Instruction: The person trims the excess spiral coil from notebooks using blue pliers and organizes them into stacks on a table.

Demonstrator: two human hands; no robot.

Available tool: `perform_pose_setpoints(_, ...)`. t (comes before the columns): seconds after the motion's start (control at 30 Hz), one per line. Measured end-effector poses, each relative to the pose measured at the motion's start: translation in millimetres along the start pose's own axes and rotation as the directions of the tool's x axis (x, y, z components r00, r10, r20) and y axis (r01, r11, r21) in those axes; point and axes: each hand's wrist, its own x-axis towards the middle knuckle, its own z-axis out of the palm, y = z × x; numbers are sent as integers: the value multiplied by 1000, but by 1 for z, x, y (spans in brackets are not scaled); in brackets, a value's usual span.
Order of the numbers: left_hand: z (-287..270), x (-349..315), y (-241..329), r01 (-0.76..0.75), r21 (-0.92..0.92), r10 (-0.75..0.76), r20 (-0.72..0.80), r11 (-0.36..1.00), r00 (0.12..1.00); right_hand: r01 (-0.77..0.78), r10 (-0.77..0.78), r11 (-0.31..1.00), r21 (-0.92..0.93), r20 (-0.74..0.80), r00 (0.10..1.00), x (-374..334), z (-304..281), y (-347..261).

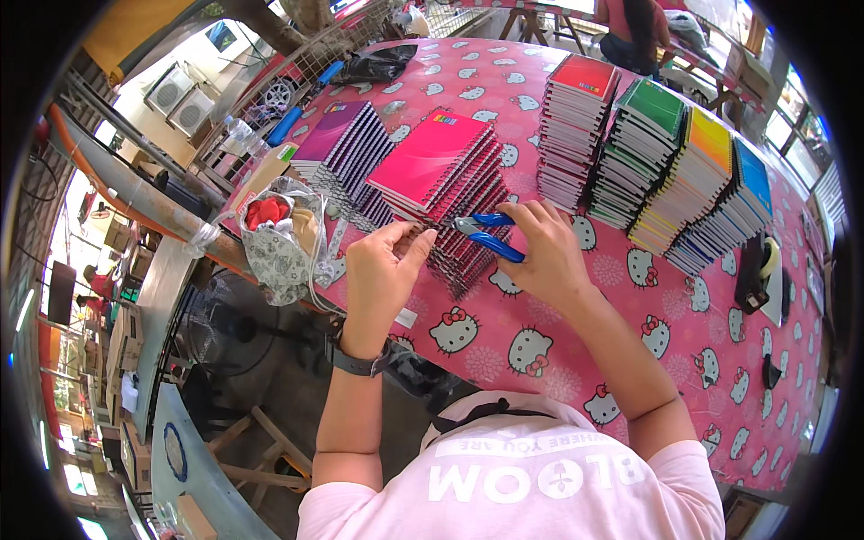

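A: What lies along the left edge?

B: A grey patterned fabric bag (281, 241) with red cloth inside sits at the near-left edge of the pink cartoon-cat tabletop (684, 360), partly over the rim. Beyond that edge the floor drops away. Far of the bag stands a fanned stack of purple spiral notebooks (346, 144).

A: And the hands?

B: The left hand (380, 270), with a dark watch at the wrist, is closed in a pinch on the near end of the fanned stack of pink-covered spiral notebooks (445, 193), thumb and fingers at the wire binding. The right hand (544, 252) is wrapped around blue-handled pliers (486, 234).

A: Which way do the pliers point?

B: Their long axis runs left to right, slightly slanted; the metal nose points left, toward the left hand and the binding, and the handles trail right under the fingers.

A: Any open room?

B: Near and right of the hands the tabletop is bare cloth to the near edge. Farther right stand four tall notebook stacks, red (580, 126), green (643, 148), yellow-orange (693, 184) and blue (738, 211), close together. A black tape dispenser (760, 274) stands at the far right.
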Motion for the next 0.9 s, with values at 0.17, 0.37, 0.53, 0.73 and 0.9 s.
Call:
perform_pose_setpoints(0.17, 7, -1, -3, -75, 76, 76, -18, 994, 997, -92, 87, 995, 24, 149, 985, -5, 5, -2)
perform_pose_setpoints(0.37, 8, -1, -7, -116, 129, 121, -31, 985, 992, -290, 245, 954, 76, 362, 900, -7, 1, -2)
perform_pose_setpoints(0.53, 15, -8, -23, 105, -235, -116, -32, 966, 993, -181, 162, 978, 101, 169, 972, -10, -2, 5)
perform_pose_setpoints(0.73, 32, -10, -15, -11, -140, -8, -133, 990, 991, -133, 123, 990, 51, 164, 979, -9, 5, -2)
perform_pose_setpoints(0.9, 33, -9, -12, -91, 55, 100, -187, 994, 977, -320, 272, 945, 72, 378, 885, -8, 5, 1)
